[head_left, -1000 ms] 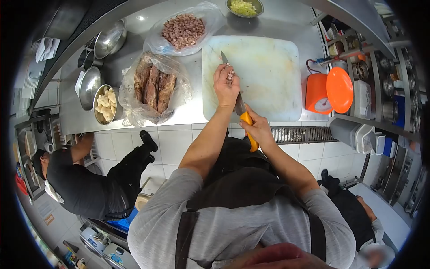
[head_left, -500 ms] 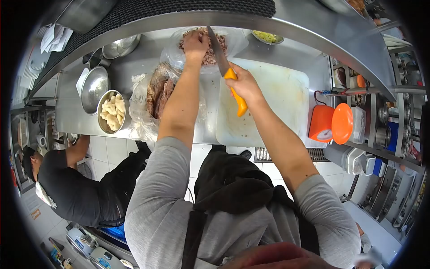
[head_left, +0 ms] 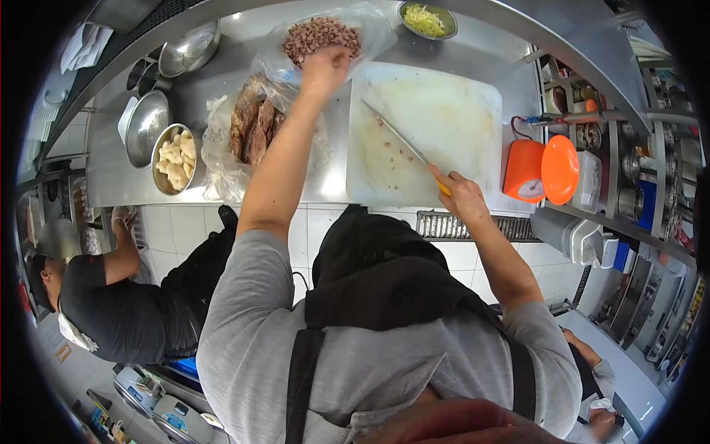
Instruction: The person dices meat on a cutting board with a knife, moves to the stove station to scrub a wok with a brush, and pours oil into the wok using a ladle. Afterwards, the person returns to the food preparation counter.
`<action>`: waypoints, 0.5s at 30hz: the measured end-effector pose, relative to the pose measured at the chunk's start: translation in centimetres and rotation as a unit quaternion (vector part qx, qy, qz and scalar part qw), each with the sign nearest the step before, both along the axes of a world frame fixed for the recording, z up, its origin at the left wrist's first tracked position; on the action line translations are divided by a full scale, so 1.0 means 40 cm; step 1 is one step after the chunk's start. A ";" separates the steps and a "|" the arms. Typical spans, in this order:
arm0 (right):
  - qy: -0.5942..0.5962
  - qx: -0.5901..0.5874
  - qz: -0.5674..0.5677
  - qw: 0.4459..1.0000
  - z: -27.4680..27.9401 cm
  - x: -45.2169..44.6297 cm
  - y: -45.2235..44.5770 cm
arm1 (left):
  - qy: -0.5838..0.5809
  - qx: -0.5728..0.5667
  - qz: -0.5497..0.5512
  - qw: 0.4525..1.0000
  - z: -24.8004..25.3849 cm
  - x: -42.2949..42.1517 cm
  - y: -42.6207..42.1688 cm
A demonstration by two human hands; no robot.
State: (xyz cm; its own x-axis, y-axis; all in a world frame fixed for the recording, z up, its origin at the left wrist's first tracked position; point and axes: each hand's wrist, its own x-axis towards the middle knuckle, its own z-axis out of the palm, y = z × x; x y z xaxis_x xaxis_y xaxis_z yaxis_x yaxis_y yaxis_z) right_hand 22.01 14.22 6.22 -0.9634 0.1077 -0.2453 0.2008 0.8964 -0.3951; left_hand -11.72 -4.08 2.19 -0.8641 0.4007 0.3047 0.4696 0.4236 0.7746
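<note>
My right hand [head_left: 463,198] is closed round the yellow handle of a kitchen knife [head_left: 403,138]. Its blade is over the white cutting board [head_left: 451,111], pointing to the far left, among small meat scraps. At the near edge of a heap of diced meat [head_left: 318,37] is my left hand [head_left: 328,70], fingers curled; whether anything is inside them is hidden. The diced meat lies on a clear plastic bag [head_left: 379,28]. Large dark pieces of cooked meat [head_left: 255,122] rest in another plastic bag [head_left: 218,152], left of my left forearm.
A bowl of pale chunks [head_left: 176,161] and steel bowls [head_left: 151,127] stand on the left. Shredded greens fill a bowl [head_left: 427,21] at the back. An orange scale [head_left: 523,172] is right of the board. A co-worker in black [head_left: 126,303] is at the left.
The knife has moved from beside the diced meat down and right to the board, its blade now slanting across it. My left hand has shifted slightly relative to the heap, exposing more diced meat.
</note>
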 end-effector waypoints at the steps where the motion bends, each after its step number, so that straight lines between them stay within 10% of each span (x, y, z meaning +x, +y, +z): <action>1: 0.003 -0.004 0.000 1.000 0.000 0.025 0.000 | -0.003 -0.038 -0.015 0.999 -0.016 0.047 0.004; 7: 0.108 -0.184 -0.087 0.973 -0.040 0.240 0.026 | 0.225 -0.067 -0.083 0.968 -0.146 0.175 0.050; 10: -0.004 -0.311 -0.326 0.893 -0.071 0.308 0.010 | 0.163 -0.098 -0.047 0.981 -0.142 0.269 0.056; 15: 0.003 -0.439 -0.392 0.809 -0.150 0.322 -0.040 | 0.097 -0.028 -0.145 0.984 -0.111 0.529 0.018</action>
